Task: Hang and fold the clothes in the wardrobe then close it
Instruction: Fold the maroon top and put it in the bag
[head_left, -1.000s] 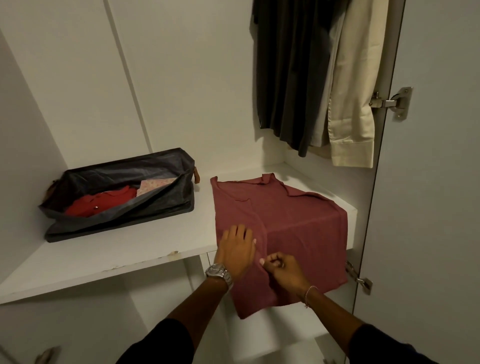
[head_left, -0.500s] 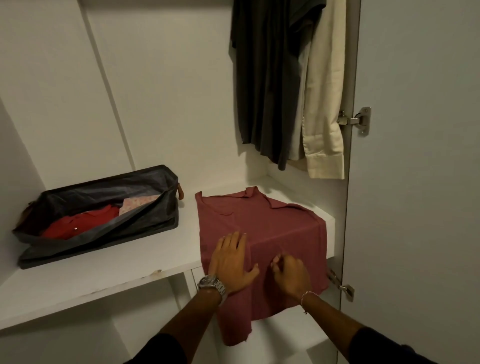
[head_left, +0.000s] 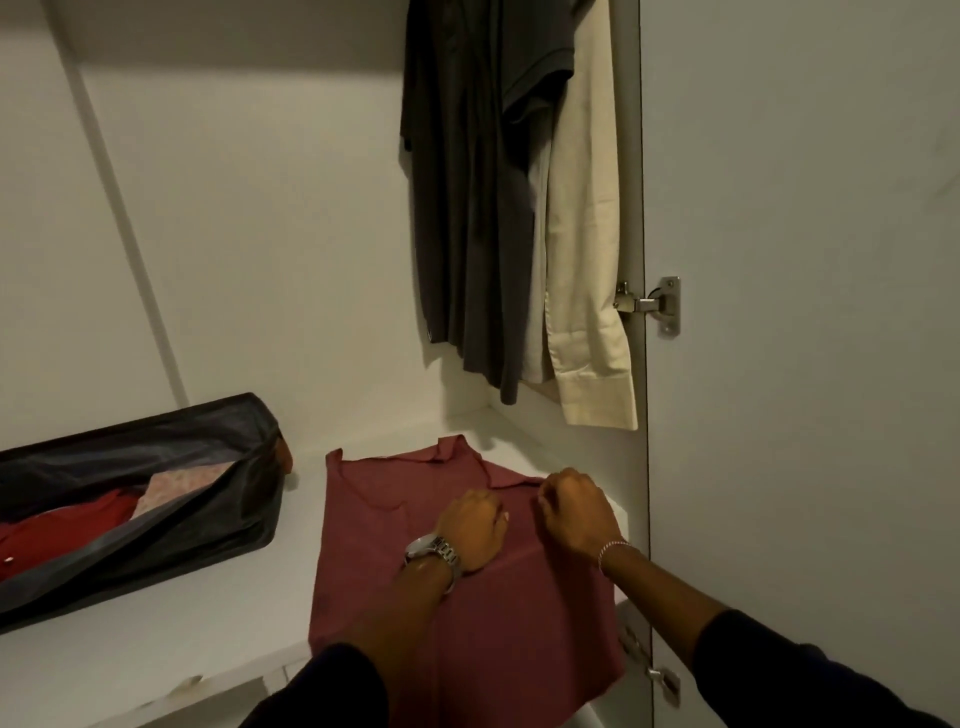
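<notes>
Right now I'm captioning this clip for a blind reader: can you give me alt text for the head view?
Two hands, the left hand wearing a watch and the right hand a bracelet, rest with curled fingers on a maroon collared shirt spread over a white wardrobe shelf. An open dark fabric storage bag holding red clothing sits to the left; dark and cream garments hang above.

Your left hand wears a silver metal-link wristwatch. Your right hand, at three o'clock from it, wears a thin silver bracelet. Dark long sleeves cover both forearms partway.
</notes>
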